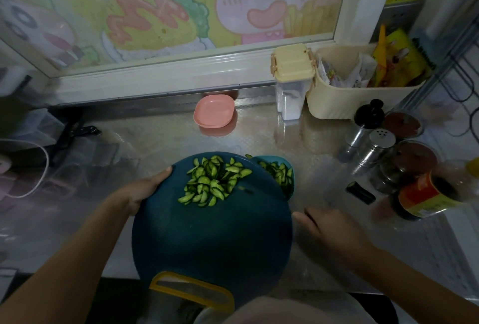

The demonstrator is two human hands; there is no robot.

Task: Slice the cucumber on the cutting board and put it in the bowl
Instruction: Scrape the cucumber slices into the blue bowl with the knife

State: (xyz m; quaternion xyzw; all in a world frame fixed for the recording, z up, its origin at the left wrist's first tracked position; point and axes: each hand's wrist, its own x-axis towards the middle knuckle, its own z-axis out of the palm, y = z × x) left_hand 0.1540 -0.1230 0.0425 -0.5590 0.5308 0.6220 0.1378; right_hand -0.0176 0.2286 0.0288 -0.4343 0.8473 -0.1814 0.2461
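A dark teal cutting board (207,240) with a yellow-rimmed handle hole is lifted and tilted over a teal bowl (283,168), hiding much of it. A pile of cucumber slices (212,181) lies on the board's far part. More slices (278,173) are in the bowl. My left hand (141,191) grips the board's left edge, thumb on top. My right hand (329,228) is at the board's right edge with its fingers loosely bent and nothing visible in it. A dark cucumber end piece (360,192) lies on the counter to the right.
A pink dish (214,111) stands at the back of the steel counter. At the right are a cream-lidded container (291,82), a cream basket (363,90) of packets, shakers (375,145) and jars (425,194). A white cable (39,181) lies at the left.
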